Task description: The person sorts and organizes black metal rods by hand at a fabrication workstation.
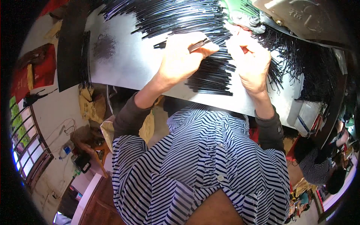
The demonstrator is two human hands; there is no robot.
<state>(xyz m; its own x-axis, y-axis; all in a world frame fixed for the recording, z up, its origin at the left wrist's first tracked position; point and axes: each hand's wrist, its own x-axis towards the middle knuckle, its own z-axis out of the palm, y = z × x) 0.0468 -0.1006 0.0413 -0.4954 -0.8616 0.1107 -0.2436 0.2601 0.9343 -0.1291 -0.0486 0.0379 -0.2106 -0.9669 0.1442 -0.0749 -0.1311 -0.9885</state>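
Note:
My left hand (183, 56) is closed around a few thin black strips (160, 45), whose ends stick out on its left side. A dark piece (198, 45) shows between its thumb and fingers. To its right, my right hand (249, 60) has its fingers bent together just below a green machine (237, 10) with metal fittings (247, 21). Strong glare washes out those fingertips, so what they pinch is not plain. Many more black strips (176, 17) lie side by side beyond my left hand, and another row (212, 77) lies beneath and between my hands.
A pale metal worktop (123, 52) carries the strips. At right is a tangled heap of short black pieces (300, 56), with a metal box (309, 116) at the edge. A large metallic housing (300, 17) overhangs the far right. Another person (317, 165) sits at lower right.

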